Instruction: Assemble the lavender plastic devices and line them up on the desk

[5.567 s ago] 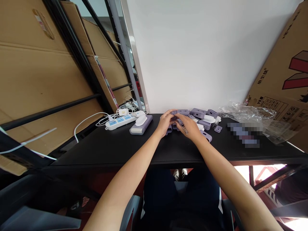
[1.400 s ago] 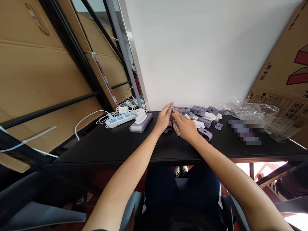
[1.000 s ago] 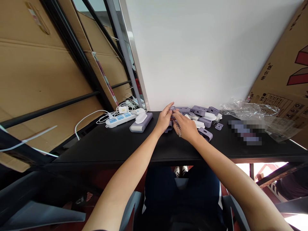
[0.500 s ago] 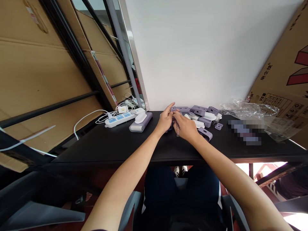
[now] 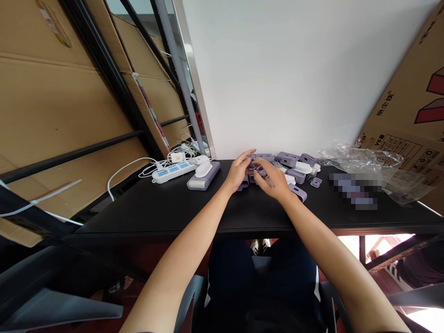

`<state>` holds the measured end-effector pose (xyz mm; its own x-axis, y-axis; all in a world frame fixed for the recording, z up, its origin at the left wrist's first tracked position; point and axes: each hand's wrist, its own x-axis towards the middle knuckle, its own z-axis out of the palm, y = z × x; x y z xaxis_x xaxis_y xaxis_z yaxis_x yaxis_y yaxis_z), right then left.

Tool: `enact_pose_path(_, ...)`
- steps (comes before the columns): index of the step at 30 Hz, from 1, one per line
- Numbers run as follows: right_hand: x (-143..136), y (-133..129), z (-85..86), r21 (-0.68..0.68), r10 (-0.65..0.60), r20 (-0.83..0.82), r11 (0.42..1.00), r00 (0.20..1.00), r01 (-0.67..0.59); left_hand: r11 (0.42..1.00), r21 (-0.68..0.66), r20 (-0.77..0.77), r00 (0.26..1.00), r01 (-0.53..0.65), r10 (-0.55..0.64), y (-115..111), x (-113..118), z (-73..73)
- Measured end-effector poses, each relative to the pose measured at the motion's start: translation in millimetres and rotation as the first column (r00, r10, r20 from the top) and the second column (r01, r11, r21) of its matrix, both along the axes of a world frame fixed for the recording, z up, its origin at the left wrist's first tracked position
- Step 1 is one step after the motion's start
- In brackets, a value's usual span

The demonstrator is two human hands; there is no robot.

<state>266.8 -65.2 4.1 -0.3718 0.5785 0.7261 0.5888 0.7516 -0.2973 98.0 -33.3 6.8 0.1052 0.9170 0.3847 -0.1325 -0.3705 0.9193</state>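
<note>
Spring (image 5: 269,181) crosses half-open right hand (image 5: 278,179); left hand (image 5: 237,174) pinches purple part (image 5: 253,158) near worktop's (image 5: 156,212) rear edge (previously, spring hung downward).

Bright white panel (image 5: 277,83), dark shadow under black table (image 5: 194,210), glare lower right, pixelated patch (image 5: 355,188)

A white wall (image 5: 294,83) filled the upper middle, above a black table (image 5: 156,208). At lower right, the light (image 5: 428,318) was strong.

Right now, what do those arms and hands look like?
The left hand and right hand wear no gloves. The left forearm and right forearm are bare of sleeves, narrow toward the hands, and show no watch.
</note>
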Motion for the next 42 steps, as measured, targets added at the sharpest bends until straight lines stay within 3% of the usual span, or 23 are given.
enact_pose_path(4, 2.7, 12.5, -0.6, -0.145, 0.102, -0.272, 0.979, 0.957, -0.146, 0.994, -0.062, 0.039, 0.995, 0.091, -0.089, 0.1, -1.2, 1.5)
enact_pose_path(10, 3.0, 25.2, 2.7, -0.335, -0.016, -0.471, 0.928, 0.882, -0.162, 0.978, -0.119, 0.143, 0.977, 0.173, -0.156, -2.1, -8.4, 9.1)
enact_pose_path(16, 3.6, 31.3, 2.1, -0.472, -0.026, -0.577, 0.827, 0.817, -0.306, 0.973, -0.115, 0.132, 0.974, 0.200, -0.185, -3.8, -14.8, 12.5)
enact_pose_path(19, 9.2, 30.0, 5.2, -0.467, -0.032, -0.500, 0.852, 0.865, -0.239, 0.982, -0.102, 0.155, 0.978, 0.157, -0.140, -1.0, -15.5, 13.0)
enact_pose_path(22, 24.9, 29.7, 12.0, -0.359, -0.137, -0.351, 0.933, 0.926, 0.002, 0.995, -0.096, 0.243, 0.970, 0.035, -0.010, 4.9, -17.9, 13.8)
enact_pose_path(23, 31.9, 30.1, 14.6, -0.348, -0.213, -0.320, 0.933, 0.923, 0.095, 0.995, -0.102, 0.277, 0.960, -0.010, 0.038, 6.9, -19.0, 14.1)
enact_pose_path(26, 53.2, 32.2, 20.3, -0.407, -0.449, -0.178, 0.844, 0.876, 0.350, 0.985, -0.137, 0.366, 0.919, -0.103, 0.147, 10.8, -21.9, 14.5)
enact_pose_path(29, 69.2, 34.4, 21.6, -0.475, -0.528, 0.066, 0.730, 0.847, 0.492, 0.973, -0.176, 0.400, 0.892, -0.149, 0.209, 11.6, -23.4, 14.3)
enact_pose_path(32, 78.7, 36.0, 20.6, -0.513, -0.496, 0.244, 0.663, 0.833, 0.545, 0.961, -0.214, 0.397, 0.883, -0.176, 0.251, 12.1, -24.4, 13.4)
enact_pose_path(36, 88.4, 35.2, 20.9, -0.546, -0.478, 0.344, 0.599, 0.808, 0.586, 0.953, -0.232, 0.396, 0.876, -0.195, 0.275, 13.4, -25.1, 12.8)
enact_pose_path(42, 99.7, 14.3, 18.9, -0.667, -0.276, 0.357, 0.594, 0.892, 0.450, 0.961, -0.183, 0.412, 0.871, -0.208, 0.267, 13.5, -22.8, 12.6)
